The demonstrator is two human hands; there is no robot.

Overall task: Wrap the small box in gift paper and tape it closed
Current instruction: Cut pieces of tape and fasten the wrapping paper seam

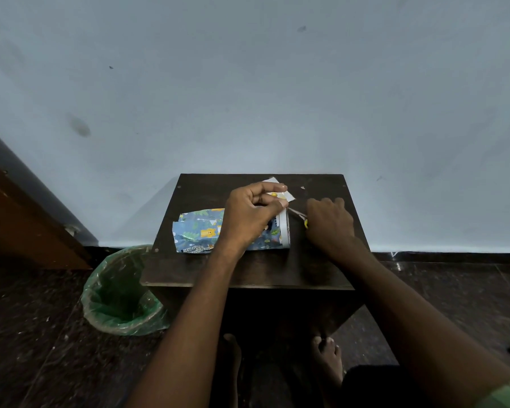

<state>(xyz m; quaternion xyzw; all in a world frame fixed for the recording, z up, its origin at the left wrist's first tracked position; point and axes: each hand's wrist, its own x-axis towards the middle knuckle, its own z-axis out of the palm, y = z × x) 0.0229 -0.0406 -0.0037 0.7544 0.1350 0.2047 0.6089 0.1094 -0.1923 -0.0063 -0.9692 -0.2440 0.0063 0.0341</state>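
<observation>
Blue gift paper (202,231) printed with animals and leaves lies across the small dark table (248,272). Its white underside (283,231) shows at the right end, where it curls up. My left hand (251,219) rests on the paper and pinches its raised right edge between thumb and fingers. My right hand (330,222) is just right of that edge, closed around scissors (299,216); only a yellow bit of handle and thin blades show, pointing at the pinched paper. The box is hidden under the paper and my left hand.
A bin with a green plastic liner (121,293) stands on the dark floor at the table's left front corner. The pale wall (248,83) runs right behind the table. A brown wooden panel (18,225) is at far left. My bare feet (327,357) are under the table.
</observation>
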